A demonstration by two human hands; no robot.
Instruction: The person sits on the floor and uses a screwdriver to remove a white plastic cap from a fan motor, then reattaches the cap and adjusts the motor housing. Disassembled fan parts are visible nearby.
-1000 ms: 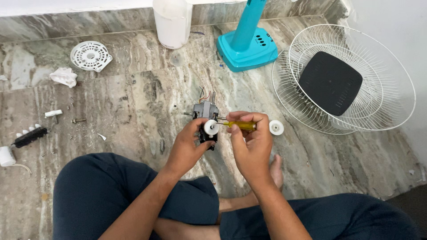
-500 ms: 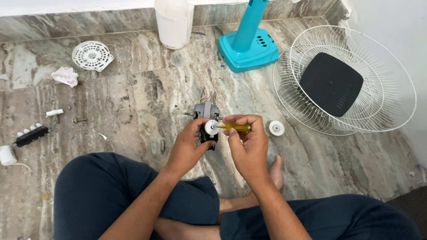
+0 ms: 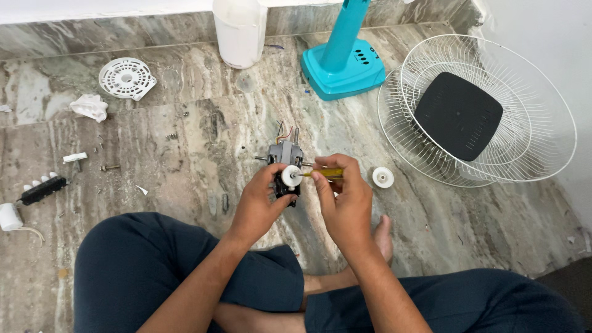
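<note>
Fan motor (image 3: 285, 153) gripped in left hand (image 3: 259, 200), right hand (image 3: 344, 200) clenching yellow screwdriver (image 3: 320, 174) against its white hub (image 3: 291, 176)

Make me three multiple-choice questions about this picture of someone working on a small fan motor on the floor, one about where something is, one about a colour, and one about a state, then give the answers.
1. Where does the black square pad lie?
A. inside the white wire fan guard
B. on the person's lap
C. under the white bucket

2. What colour is the fan base?
A. red
B. turquoise
C. black

3. How is the small motor at this moment?
A. lying untouched on the floor
B. held up off the marble floor in the left hand
C. mounted on the fan base

Answers: 1 A, the pad sits within the guard's wire rings. 2 B, the base and its post are turquoise. 3 B, the left hand grips it while the right hand puts a yellow-handled screwdriver to the white round part on it.
</note>
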